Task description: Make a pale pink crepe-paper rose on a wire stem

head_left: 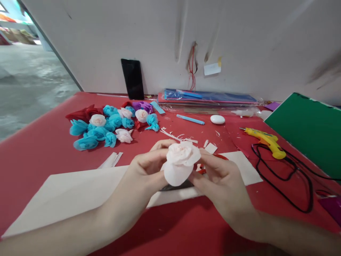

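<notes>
A pale pink paper flower [181, 161] is held up between both hands, above the red table. My left hand [145, 174] pinches its left side with thumb and fingers. On the other side, my right hand [220, 177] grips the flower's right edge near its base. Beneath the hands lies a long cream paper strip [77, 188], with a dark object [173, 186] and something red [201, 170] on it, both partly hidden. Thin paper scraps [178, 137] lie just beyond the fingers.
Blue, pink, red and purple paper flowers [98, 133] are piled at the back left. A black phone [132, 80] leans on the wall. A yellow glue gun [266, 140] with black cable, a green board [306, 131], a blue pen [190, 119] and a white oval object [217, 119] lie around.
</notes>
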Demonstrator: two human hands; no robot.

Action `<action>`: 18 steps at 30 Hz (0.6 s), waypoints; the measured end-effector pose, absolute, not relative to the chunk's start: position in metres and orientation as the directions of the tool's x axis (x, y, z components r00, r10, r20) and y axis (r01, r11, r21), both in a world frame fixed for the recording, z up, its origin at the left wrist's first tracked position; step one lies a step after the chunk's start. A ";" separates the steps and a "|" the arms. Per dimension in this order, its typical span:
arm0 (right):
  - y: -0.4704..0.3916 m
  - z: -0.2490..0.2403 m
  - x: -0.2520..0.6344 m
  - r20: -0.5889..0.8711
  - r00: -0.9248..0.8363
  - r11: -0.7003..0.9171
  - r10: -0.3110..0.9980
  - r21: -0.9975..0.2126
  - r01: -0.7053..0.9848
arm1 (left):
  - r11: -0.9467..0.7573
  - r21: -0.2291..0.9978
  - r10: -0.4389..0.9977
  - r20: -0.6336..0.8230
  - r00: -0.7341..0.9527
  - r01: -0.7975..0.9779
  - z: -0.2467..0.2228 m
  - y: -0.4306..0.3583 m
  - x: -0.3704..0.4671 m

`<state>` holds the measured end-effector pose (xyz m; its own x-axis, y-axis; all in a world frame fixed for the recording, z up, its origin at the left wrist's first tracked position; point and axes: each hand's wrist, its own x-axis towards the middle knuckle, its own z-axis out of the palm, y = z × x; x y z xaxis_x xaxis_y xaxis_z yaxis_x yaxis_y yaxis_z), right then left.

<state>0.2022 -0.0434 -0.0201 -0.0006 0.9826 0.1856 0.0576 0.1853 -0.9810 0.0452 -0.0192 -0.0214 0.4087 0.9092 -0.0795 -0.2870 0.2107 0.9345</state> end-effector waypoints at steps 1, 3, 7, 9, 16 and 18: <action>-0.044 -0.019 0.202 0.106 -0.027 0.106 0.994 -0.994 0.008 | 0.204 0.936 0.911 -0.075 0.405 -0.286 -0.020 -0.019 0.045; -0.045 -0.017 0.203 -0.029 -0.090 -0.041 0.996 -0.991 -0.128 | 0.179 0.941 0.918 -0.055 0.392 -0.287 -0.018 -0.018 0.044; -0.045 -0.012 0.203 -0.121 -0.185 -0.181 0.975 -0.916 -0.357 | -0.007 0.982 0.950 0.065 0.306 -0.187 -0.015 -0.017 0.040; -0.044 -0.011 0.203 -0.164 -0.195 -0.233 0.967 -0.879 -0.417 | -0.190 0.978 0.949 0.204 0.240 -0.082 -0.012 -0.016 0.037; -0.046 -0.010 0.199 -0.401 -0.161 -0.420 0.902 -0.729 -0.540 | -0.825 0.373 0.513 0.810 0.284 0.424 0.004 -0.008 0.025; -0.050 -0.007 0.197 -0.413 -0.191 -0.449 0.890 -0.722 -0.527 | -0.858 0.199 0.376 0.871 0.317 0.473 0.006 -0.006 0.022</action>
